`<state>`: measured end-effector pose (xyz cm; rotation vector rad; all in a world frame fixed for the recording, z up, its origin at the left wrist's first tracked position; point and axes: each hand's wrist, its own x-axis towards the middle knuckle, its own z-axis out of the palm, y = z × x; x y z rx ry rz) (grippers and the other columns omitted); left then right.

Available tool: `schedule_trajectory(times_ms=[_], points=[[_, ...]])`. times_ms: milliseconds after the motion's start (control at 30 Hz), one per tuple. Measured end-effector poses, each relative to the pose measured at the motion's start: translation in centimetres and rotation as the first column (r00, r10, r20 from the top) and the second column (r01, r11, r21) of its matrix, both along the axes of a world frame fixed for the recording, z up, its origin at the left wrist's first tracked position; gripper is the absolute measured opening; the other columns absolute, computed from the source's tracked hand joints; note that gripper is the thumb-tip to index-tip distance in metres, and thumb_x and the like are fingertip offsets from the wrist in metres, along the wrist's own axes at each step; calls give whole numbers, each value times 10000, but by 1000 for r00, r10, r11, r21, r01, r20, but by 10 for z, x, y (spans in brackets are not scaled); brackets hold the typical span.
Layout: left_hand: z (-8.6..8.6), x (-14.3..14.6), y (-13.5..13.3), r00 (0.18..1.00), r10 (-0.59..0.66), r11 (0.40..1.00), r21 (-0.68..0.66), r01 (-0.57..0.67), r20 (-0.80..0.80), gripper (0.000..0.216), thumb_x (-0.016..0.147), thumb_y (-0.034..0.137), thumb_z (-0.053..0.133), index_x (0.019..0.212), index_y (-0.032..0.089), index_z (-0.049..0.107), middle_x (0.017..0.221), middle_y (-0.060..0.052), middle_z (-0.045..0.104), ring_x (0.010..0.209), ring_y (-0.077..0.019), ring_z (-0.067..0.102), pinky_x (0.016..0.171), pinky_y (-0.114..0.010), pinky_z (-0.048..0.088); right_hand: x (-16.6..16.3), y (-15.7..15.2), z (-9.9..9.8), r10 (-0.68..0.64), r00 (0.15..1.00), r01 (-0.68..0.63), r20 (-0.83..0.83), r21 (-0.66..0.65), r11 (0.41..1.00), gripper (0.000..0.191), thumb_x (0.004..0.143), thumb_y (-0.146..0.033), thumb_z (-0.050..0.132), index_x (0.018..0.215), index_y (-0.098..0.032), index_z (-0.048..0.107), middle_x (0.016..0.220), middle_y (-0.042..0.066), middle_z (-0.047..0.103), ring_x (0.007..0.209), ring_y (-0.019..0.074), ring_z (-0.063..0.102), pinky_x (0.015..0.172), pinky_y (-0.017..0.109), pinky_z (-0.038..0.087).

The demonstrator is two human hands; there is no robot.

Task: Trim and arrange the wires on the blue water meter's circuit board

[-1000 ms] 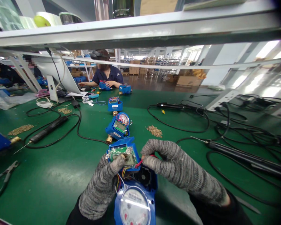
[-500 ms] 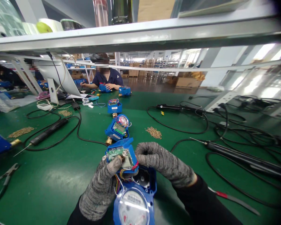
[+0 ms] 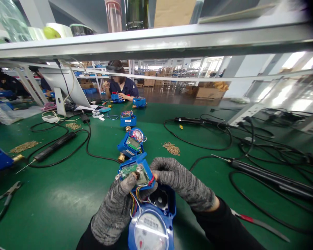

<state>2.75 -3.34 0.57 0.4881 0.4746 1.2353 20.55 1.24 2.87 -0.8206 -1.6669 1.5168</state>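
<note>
- Since the earlier frame the right hand point(image 3: 181, 182) has drawn in closer to the blue module point(image 3: 137, 171), its sleeve now filling more of the lower right of the frame; the left hand point(image 3: 116, 206) stays on the same spot
- Left hand, in a grey knitted glove, grips the module's left edge, thumb pressed on the green circuit board point(image 3: 131, 169)
- Right hand, gloved the same, curls over the module's right edge, fingers closed on it beside the red wire point(image 3: 151, 181)
- The module sits tilted at lower centre, above the round blue water meter point(image 3: 151, 227), joined to it by coloured wires point(image 3: 134, 205)
- The meter has a glossy plastic body and a pale dial face
- More blue meters point(image 3: 131, 143) line up behind on the green tabletop point(image 3: 67, 194), with a heap of small brass screws point(image 3: 172, 148) and black cables point(image 3: 250, 152)
</note>
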Motion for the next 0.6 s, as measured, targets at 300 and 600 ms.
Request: schedule_trajectory(times_ms=[300, 600], points=[[-2, 5, 4, 988, 147, 989, -29, -146, 41, 237, 737, 271, 764, 958, 191, 732, 992, -47, 749, 1043, -250, 672, 1026, -423, 484, -9, -39, 1, -662, 748, 424, 33, 744, 516, 236, 892, -219, 587, 1122, -241, 634, 1080, 51, 638, 1035, 225, 580, 938, 433, 472], [11, 10, -6, 922, 341, 938, 126, -322, -185, 268, 698, 288, 789, 950, 217, 737, 926, -17, 759, 907, -212, 705, 867, -287, 556, -36, -82, -23, -694, 719, 349, -40, 884, 311, 540, 865, -80, 549, 1380, -231, 490, 1312, 106, 545, 1182, 289, 540, 928, 455, 543]])
